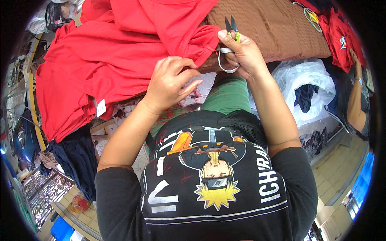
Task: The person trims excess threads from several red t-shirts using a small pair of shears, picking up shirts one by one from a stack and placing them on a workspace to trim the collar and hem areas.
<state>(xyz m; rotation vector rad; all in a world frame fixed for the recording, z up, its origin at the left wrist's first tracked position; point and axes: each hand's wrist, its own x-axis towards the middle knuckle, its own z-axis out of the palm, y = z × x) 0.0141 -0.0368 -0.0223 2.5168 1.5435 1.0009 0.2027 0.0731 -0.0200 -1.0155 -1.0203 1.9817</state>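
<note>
A pair of thread snips (234, 26) with dark blades and yellow-green handles is gripped in my right hand (245, 54), blades pointing away from me. A white band (228, 70) loops below its fingers. The right thumb lies against the edge of a red garment (120, 52); whether it pinches the cloth I cannot tell. My left hand (171, 82) hovers at the garment's near edge with its fingers loosely bent and apart, and nothing shows in it. A white tag (101, 108) sticks out of the garment's lower edge.
The red garment partly covers a brown padded surface (273, 28). Right of my legs stands a clear plastic bag (305, 80) with dark cloth inside. Another person's arm (356, 100) reaches to a red garment (335, 36) at far right. Dark blue cloth (76, 160) hangs at left.
</note>
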